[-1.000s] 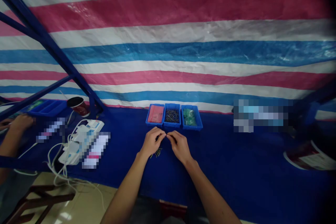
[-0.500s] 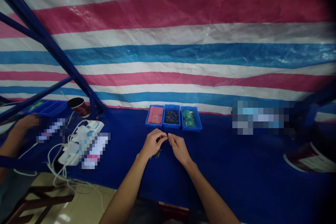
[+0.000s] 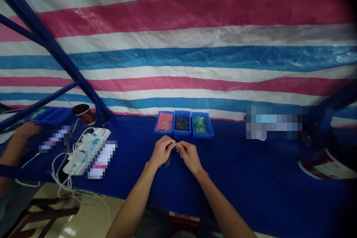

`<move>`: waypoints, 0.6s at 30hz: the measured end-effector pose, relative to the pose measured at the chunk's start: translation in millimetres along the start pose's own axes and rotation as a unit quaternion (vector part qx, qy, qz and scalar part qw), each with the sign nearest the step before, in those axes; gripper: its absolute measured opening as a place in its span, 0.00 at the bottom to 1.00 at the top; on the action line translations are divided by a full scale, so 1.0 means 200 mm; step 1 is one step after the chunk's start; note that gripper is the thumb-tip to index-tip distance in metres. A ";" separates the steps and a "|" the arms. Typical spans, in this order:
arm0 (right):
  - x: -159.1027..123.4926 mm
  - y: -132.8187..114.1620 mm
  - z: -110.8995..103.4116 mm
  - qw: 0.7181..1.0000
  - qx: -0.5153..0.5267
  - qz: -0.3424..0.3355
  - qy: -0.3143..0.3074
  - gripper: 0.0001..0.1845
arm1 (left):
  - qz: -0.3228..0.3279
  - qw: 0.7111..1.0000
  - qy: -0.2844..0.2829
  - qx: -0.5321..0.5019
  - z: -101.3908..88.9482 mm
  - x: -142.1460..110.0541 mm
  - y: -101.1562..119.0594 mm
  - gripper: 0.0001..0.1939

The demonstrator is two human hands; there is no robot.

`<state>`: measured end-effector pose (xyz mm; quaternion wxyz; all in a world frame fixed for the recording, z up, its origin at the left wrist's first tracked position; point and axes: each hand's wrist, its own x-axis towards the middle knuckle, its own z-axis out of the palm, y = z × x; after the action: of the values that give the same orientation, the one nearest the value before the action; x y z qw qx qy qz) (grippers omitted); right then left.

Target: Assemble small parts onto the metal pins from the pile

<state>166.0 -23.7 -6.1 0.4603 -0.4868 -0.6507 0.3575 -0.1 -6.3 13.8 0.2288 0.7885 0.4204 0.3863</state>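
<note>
Striped sheeting (image 3: 195, 57) hung beyond the fingers (image 3: 169, 140); left hand (image 3: 161, 151) pinched, right hand (image 3: 191, 156) curled just beside, whether either held anything unclear; thin pieces (image 3: 167, 162) lay below the left fingertips.

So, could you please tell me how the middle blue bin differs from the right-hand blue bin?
The middle bin holds thin, dark, stick-like pieces, while the right-hand bin holds green pieces. The middle bin has a bin on either side; the right-hand bin ends the row. Both are blue and open-topped.
</note>
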 end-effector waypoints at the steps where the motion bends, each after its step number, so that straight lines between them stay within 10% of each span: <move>1: 0.00 0.00 0.00 1.000 -0.007 -0.007 0.006 0.19 | -0.001 1.000 -0.002 0.002 0.00 0.00 0.00 0.13; 18: -0.01 -0.02 -0.01 0.995 -0.049 -0.081 0.036 0.11 | -0.017 1.000 0.003 0.017 0.00 -0.01 0.00 0.14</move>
<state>167.8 -26.2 -2.4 0.4868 -0.4667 -0.6877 0.2686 0.0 -7.6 12.6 0.2207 0.7839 0.4411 0.3772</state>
